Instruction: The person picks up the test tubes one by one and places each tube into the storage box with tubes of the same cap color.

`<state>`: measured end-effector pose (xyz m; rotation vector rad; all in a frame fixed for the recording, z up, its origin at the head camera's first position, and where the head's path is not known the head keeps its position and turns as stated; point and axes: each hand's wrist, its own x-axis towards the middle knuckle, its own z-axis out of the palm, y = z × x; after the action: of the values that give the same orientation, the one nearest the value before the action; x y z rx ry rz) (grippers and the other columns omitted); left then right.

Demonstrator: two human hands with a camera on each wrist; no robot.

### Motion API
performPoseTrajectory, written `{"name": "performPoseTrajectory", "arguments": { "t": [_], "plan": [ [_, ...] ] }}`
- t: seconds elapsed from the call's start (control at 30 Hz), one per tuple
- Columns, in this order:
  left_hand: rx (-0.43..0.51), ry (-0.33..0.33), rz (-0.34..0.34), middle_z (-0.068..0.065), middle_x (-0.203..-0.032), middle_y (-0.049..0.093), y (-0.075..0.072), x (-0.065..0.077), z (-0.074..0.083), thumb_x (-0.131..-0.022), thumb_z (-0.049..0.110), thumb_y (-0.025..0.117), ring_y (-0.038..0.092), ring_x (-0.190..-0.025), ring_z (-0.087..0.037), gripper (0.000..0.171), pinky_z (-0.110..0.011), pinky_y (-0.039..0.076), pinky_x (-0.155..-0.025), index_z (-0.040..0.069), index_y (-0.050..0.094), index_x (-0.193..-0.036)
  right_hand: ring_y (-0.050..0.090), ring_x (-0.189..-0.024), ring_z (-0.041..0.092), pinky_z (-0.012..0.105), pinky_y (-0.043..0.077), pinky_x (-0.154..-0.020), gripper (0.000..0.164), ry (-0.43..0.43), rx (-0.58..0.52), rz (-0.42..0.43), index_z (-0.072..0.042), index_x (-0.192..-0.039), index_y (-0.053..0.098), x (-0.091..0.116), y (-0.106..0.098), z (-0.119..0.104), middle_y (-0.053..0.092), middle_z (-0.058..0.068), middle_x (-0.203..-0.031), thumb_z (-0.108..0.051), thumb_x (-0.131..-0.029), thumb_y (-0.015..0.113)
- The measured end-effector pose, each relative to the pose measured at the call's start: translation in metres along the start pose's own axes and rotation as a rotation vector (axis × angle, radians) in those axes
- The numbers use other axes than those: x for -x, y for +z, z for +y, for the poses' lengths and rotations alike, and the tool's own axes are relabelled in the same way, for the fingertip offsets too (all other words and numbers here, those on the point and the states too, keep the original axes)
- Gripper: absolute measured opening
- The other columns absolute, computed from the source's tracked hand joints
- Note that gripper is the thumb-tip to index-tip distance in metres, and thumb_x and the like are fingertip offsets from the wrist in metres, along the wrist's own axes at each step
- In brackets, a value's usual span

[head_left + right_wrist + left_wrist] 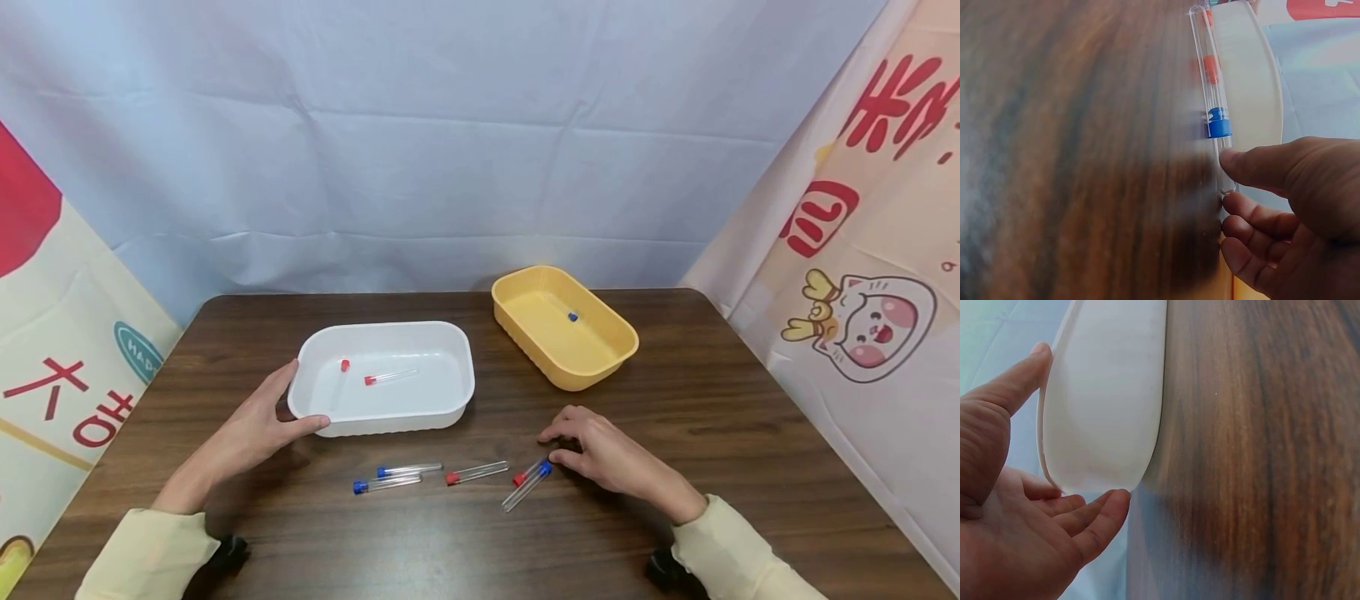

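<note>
Head view shows, at far left, the person's left hand [251,437] cupping the near-left corner of a white tray [450,400], thumb along the front wall and fingers against the left end; in the left wrist view the left hand [1016,531] has straight, spread fingers that touch the tray's white wall [1104,400] without curling round it, so the hand is open and only rests against it. Inside the tray, beyond the thumb, lie a loose red cap [345,365] and 1 red-capped tube [390,377]. On the brown table [750,433], in front of the tray and between the 2 hands, lie 2 blue-capped tubes [397,477] side by side, then a red-capped tube on the table [477,473]. Further right, a crossed pair of tubes [527,483], 1 red-capped and 1 blue-capped, lies just at the fingertips of the right hand [611,458]. In the right wrist view the thumb tip of the right hand [1291,206] touches the end of the clear tube with the blue cap [1217,122]; the fingers are loosely bent below it and do not close round it, so nothing is gripped. Beyond the right hand, well apart from it, sits a yellow tray [600,367] with a small blue cap [572,317] inside.
</note>
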<state>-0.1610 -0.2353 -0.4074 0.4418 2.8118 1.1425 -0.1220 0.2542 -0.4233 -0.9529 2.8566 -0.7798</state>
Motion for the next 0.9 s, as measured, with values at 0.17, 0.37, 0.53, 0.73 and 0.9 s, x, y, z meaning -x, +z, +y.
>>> {"name": "performPoseTrajectory", "arguments": {
  "t": [0.17, 0.37, 0.53, 0.73, 0.9],
  "plan": [
    [0.000, 0.000, 0.000, -0.028, -0.159, 0.028, 0.0000, 0.0000, 0.0004, -0.090, 0.046, 0.080, 0.040, -0.133, -0.041, 0.108, -0.061, 0.039, -0.106, -0.002, 0.016, -0.163, 0.062, -0.098, 0.013, 0.035, 0.055, -0.084, 0.019, -0.007, 0.011, 0.011, -0.012, -0.111, 0.078, -0.0009, 0.0012, -0.0001, 0.064, -0.005, -0.104, -0.009, -0.092, 0.079],
    [-0.007, -0.020, -0.010, -0.029, -0.161, 0.025, -0.0003, 0.0001, 0.0005, -0.090, 0.048, 0.079, 0.038, -0.135, -0.043, 0.111, -0.063, 0.037, -0.108, -0.002, 0.013, -0.163, 0.060, -0.097, 0.012, 0.035, 0.054, -0.084, 0.016, 0.000, 0.017, 0.016, -0.013, -0.107, 0.079, -0.0011, 0.0012, -0.0002, 0.063, -0.006, -0.101, -0.009, -0.091, 0.079],
    [-0.008, -0.026, -0.012, -0.030, -0.162, 0.024, -0.0001, -0.0003, 0.0007, -0.090, 0.048, 0.079, 0.037, -0.137, -0.044, 0.111, -0.064, 0.036, -0.109, -0.003, 0.012, -0.163, 0.060, -0.096, 0.012, 0.034, 0.054, -0.084, 0.013, 0.009, 0.022, 0.021, -0.013, -0.104, 0.078, -0.0010, 0.0013, 0.0003, 0.063, -0.007, -0.100, -0.009, -0.092, 0.079],
    [-0.006, -0.014, -0.010, -0.029, -0.161, 0.026, -0.0002, -0.0001, -0.0001, -0.090, 0.047, 0.079, 0.038, -0.137, -0.042, 0.110, -0.062, 0.037, -0.108, -0.003, 0.013, -0.163, 0.060, -0.097, 0.012, 0.035, 0.054, -0.085, 0.011, 0.016, 0.034, 0.024, -0.014, -0.103, 0.078, 0.0002, -0.0002, 0.0016, 0.063, -0.007, -0.101, -0.009, -0.093, 0.078],
    [0.001, 0.014, -0.001, -0.028, -0.160, 0.029, -0.0002, -0.0001, -0.0016, -0.091, 0.045, 0.079, 0.040, -0.136, -0.040, 0.108, -0.060, 0.037, -0.107, -0.001, 0.015, -0.163, 0.060, -0.097, 0.011, 0.035, 0.054, -0.085, 0.010, 0.036, 0.039, 0.022, -0.014, -0.102, 0.077, 0.0018, -0.0015, 0.0040, 0.063, -0.008, -0.101, -0.009, -0.094, 0.077]
  ]
}}
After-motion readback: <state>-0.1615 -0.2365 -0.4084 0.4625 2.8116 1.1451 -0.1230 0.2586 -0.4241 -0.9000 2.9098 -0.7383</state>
